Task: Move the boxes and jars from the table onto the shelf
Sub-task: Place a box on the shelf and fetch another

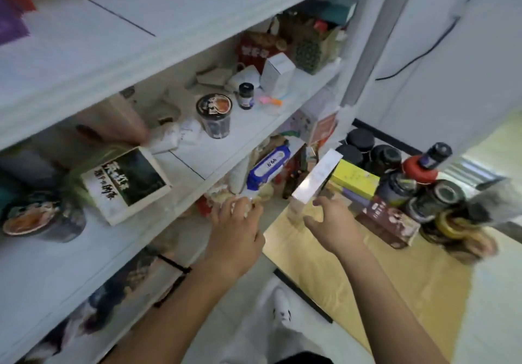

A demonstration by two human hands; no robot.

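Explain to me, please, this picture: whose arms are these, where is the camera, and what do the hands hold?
There is no machine: a person wears one camera on the head, looking down at their own bare arms. The left hand grips the end of a blue-and-white packet at a lower board of the white shelf. The right hand holds a white box, tilted, near the table with a yellow cover. On the table stand dark jars and lie coloured boxes.
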